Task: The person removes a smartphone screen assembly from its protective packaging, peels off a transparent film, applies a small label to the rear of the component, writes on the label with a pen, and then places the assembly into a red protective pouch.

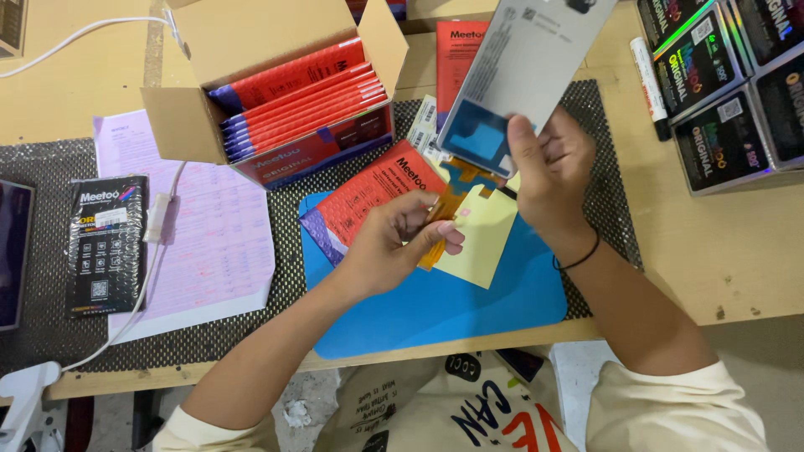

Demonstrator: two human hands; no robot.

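Display panel (526, 63), grey-backed and rectangular, is held tilted above the blue mat (469, 310), its upper end reaching past the top edge of the view. Right hand (553, 172) is closed around the panel's lower end, thumb pressed against the blue patch there. An orange flex cable (448, 209) hangs from that lower end toward the mat. Left hand (394, 243) pinches the cable between fingers and thumb, just above the mat. A yellow sheet (486, 243) lies on the mat directly under the cable. A red pouch (373, 192) rests partly on the mat's far left corner. Beyond the mat stands an open cardboard box (276, 84) filled with red pouches. Left of the mat lies a pink printed form (209, 243).
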